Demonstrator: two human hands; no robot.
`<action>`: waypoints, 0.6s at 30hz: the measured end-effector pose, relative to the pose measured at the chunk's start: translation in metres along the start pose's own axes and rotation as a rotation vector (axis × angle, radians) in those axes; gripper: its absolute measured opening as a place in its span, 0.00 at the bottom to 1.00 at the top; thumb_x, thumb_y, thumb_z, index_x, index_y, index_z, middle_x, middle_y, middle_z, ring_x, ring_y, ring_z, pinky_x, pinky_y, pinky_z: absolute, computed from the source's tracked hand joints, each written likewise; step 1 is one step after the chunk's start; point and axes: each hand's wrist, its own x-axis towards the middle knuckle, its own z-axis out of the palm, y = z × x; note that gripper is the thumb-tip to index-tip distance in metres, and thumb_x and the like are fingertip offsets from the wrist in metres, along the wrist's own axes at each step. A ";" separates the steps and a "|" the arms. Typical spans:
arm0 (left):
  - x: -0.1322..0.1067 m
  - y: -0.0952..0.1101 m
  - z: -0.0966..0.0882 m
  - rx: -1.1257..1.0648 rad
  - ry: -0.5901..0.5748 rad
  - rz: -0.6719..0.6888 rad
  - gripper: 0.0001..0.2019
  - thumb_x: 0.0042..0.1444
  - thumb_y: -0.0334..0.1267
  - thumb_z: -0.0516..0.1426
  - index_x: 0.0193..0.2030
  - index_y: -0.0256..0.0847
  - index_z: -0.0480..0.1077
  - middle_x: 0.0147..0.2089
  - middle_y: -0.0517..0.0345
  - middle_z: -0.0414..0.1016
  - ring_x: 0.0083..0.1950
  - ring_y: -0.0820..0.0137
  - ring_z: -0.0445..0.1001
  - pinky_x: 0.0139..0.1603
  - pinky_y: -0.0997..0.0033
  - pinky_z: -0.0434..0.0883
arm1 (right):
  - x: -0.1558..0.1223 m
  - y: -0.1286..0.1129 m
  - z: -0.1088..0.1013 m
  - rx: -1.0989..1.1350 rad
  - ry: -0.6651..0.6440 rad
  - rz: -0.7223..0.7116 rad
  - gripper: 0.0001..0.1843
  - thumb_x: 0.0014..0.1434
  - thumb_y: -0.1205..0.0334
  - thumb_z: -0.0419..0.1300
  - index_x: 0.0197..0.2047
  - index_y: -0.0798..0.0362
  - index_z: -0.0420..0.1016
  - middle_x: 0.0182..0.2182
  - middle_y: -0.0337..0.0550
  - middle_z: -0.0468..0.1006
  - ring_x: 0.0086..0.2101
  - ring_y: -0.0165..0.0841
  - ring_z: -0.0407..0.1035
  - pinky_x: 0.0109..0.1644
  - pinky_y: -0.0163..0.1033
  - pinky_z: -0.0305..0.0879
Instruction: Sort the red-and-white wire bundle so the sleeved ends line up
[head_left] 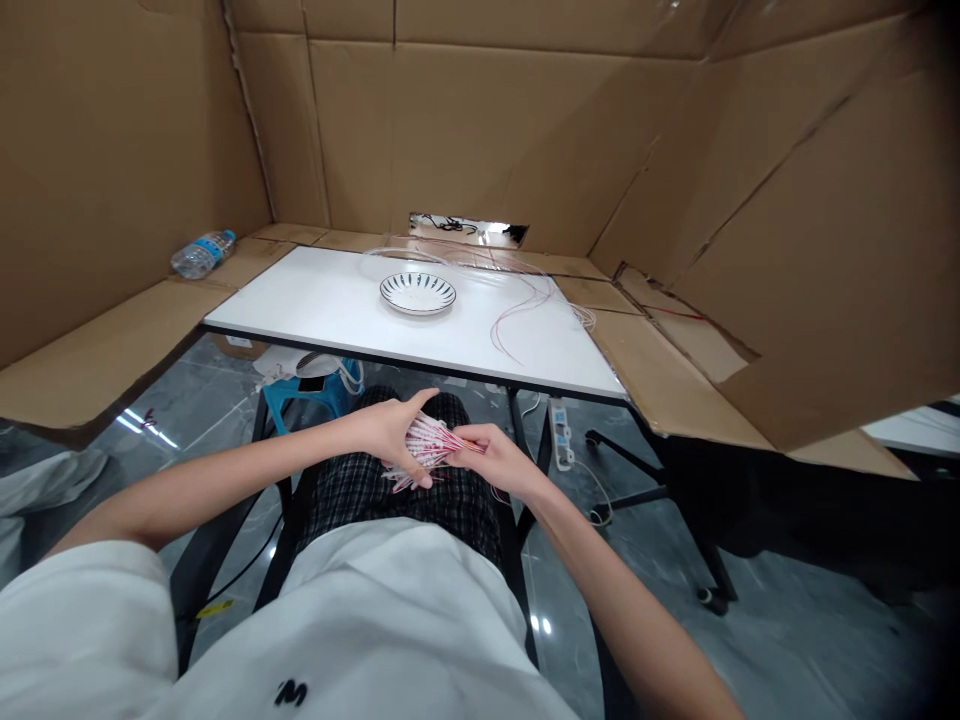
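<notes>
A bundle of thin red and white wires point(429, 442) is between my hands, above my lap. My right hand point(495, 458) is closed on its narrow, gathered end, where reddish and orange strands show. At the wide, fanned-out end, my left hand point(384, 432) curves round the bundle in a loose C. Its thumb is stretched away and its fingers are spread apart, and I cannot see whether the palm presses on the wires. Some white strands hang below the left hand. On the white table point(315, 300) in front lies a round plate point(418, 293) with dark blue marks round its rim.
Loose thin wires point(517, 318) curl over the table's right side. A plastic bottle point(204, 254) lies on cardboard at left. Cardboard walls point(480, 130) surround the table, with a slot at the back. Below are a blue stool point(304, 398) and a power strip point(560, 435).
</notes>
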 end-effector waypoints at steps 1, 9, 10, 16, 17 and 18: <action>0.000 -0.002 0.001 0.003 0.009 0.022 0.65 0.27 0.58 0.68 0.69 0.37 0.40 0.47 0.45 0.75 0.46 0.54 0.75 0.43 0.68 0.67 | -0.001 0.000 0.000 0.028 -0.018 -0.002 0.11 0.50 0.58 0.60 0.25 0.58 0.68 0.21 0.35 0.60 0.24 0.25 0.51 0.27 0.31 0.47; 0.008 -0.003 -0.001 -0.296 -0.212 0.102 0.34 0.33 0.51 0.69 0.48 0.39 0.67 0.32 0.59 0.75 0.20 0.73 0.69 0.19 0.76 0.64 | -0.004 0.009 0.001 0.252 0.058 -0.087 0.16 0.49 0.53 0.65 0.24 0.58 0.70 0.18 0.36 0.62 0.21 0.26 0.53 0.25 0.32 0.48; 0.009 -0.004 -0.001 -0.366 -0.211 0.108 0.34 0.33 0.48 0.69 0.48 0.39 0.66 0.32 0.59 0.75 0.20 0.74 0.68 0.17 0.77 0.64 | -0.003 0.011 0.002 0.285 0.092 -0.104 0.16 0.49 0.53 0.65 0.24 0.58 0.70 0.18 0.36 0.62 0.21 0.26 0.53 0.25 0.32 0.47; 0.020 -0.011 0.021 -0.723 -0.145 0.176 0.39 0.34 0.41 0.70 0.54 0.38 0.61 0.31 0.60 0.73 0.21 0.76 0.66 0.13 0.80 0.63 | -0.004 0.018 0.015 0.458 0.290 -0.199 0.19 0.47 0.50 0.67 0.22 0.57 0.69 0.17 0.36 0.60 0.20 0.26 0.50 0.24 0.33 0.45; 0.022 -0.013 0.026 -0.775 -0.156 0.193 0.37 0.35 0.40 0.70 0.54 0.37 0.63 0.30 0.61 0.73 0.20 0.77 0.65 0.13 0.80 0.63 | -0.004 0.018 0.017 0.479 0.321 -0.211 0.19 0.46 0.50 0.67 0.22 0.57 0.69 0.17 0.36 0.59 0.20 0.26 0.49 0.24 0.33 0.44; 0.024 -0.015 0.031 -0.826 -0.172 0.205 0.34 0.35 0.40 0.70 0.51 0.35 0.66 0.28 0.61 0.73 0.19 0.77 0.65 0.12 0.80 0.63 | -0.004 0.019 0.018 0.497 0.350 -0.220 0.19 0.46 0.50 0.67 0.21 0.57 0.69 0.17 0.36 0.59 0.21 0.26 0.49 0.24 0.33 0.44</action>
